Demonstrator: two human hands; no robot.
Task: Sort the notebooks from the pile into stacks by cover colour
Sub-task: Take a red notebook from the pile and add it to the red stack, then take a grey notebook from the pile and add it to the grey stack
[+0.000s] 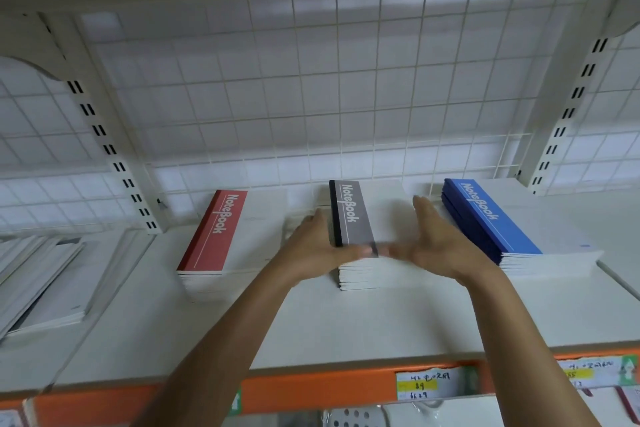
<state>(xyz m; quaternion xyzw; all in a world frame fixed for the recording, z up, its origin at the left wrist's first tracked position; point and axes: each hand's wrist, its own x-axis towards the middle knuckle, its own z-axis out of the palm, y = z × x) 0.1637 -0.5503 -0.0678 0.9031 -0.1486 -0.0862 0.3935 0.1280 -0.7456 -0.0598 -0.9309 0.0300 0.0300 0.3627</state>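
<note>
Three stacks of white notebooks with coloured spine bands stand on the white shelf [346, 329]. The red stack [214, 232] is at the left, the grey stack [353, 215] in the middle and the blue stack [491, 218] at the right. My left hand [318, 246] presses against the left side and near corner of the grey stack, fingers straight. My right hand [436, 243] lies flat on the right part of that stack's top cover, thumb pointing left along the near edge. The thumbs nearly meet, blurred, at the stack's front.
A loose pile of white notebooks [38, 284] lies at the far left of the shelf. A wire grid back panel [311, 97] and slotted uprights [114, 156] stand behind the stacks. An orange shelf edge [311, 388] with handwritten price labels [426, 385] runs below.
</note>
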